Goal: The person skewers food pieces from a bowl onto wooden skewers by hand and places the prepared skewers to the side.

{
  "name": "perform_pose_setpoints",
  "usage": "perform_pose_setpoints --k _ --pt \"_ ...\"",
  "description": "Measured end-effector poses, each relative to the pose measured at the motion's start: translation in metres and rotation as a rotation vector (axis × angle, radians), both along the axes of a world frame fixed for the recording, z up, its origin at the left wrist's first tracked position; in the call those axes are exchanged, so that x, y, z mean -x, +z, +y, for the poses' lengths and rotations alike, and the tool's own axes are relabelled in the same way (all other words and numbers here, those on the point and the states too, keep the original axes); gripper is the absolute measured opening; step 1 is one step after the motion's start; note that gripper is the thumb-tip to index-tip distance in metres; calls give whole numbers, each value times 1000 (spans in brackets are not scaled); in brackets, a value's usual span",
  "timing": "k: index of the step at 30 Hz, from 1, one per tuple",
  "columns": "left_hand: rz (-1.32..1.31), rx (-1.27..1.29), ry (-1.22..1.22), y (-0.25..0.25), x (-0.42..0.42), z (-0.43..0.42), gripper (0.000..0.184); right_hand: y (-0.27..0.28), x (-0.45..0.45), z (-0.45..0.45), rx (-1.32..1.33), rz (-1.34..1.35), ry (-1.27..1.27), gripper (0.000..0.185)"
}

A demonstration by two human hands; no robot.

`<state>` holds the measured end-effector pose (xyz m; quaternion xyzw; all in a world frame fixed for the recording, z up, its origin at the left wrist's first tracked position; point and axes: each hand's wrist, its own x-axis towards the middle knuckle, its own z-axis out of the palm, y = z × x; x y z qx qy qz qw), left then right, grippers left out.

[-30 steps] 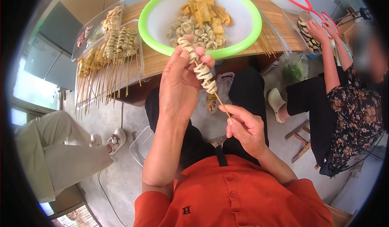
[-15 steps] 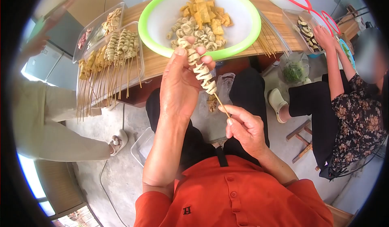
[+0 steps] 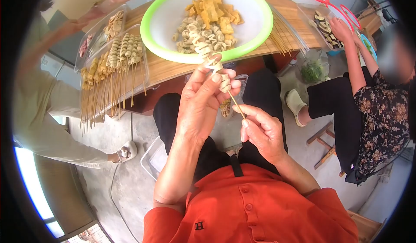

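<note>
My left hand (image 3: 198, 106) is closed around the lower coils of a skewer of pale spiral-cut tofu rolls (image 3: 202, 48), its thumb and fingers pinching them. The skewer's upper end reaches over the rim of a large white bowl with a green edge (image 3: 149, 39). Below the coils, the bare bamboo stick (image 3: 235, 104) runs down to my right hand (image 3: 263, 134), where thumb and forefinger pinch its lower end. Inside the bowl are loose pale coils (image 3: 184, 35) and a heap of yellow-brown tofu pieces (image 3: 210, 11).
To the left, a clear tray (image 3: 145, 76) holds several filled skewers (image 3: 113, 54). Bare sticks (image 3: 281, 35) lie right of the bowl. A co-worker's hands (image 3: 341, 28) are at a tray of dark-edged slices (image 3: 324, 30). Another person (image 3: 43, 91) stands at left, reaching across.
My left hand has moved down the skewer, from the upper coils to the lower ones nearer my right hand. The coils above it look more stretched out. The standing person's arm has reached further right.
</note>
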<state>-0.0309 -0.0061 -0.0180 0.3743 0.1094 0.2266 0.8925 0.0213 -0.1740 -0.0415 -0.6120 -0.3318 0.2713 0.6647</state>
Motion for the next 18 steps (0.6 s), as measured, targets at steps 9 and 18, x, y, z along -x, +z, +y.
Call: perform_pose_setpoints --k 9,18 --pt "48 -37 -50 0 1 -5 56 -1 -2 -1 -3 28 1 32" --pt "62 -91 -53 -1 5 -9 63 0 0 0 -13 39 10 32"
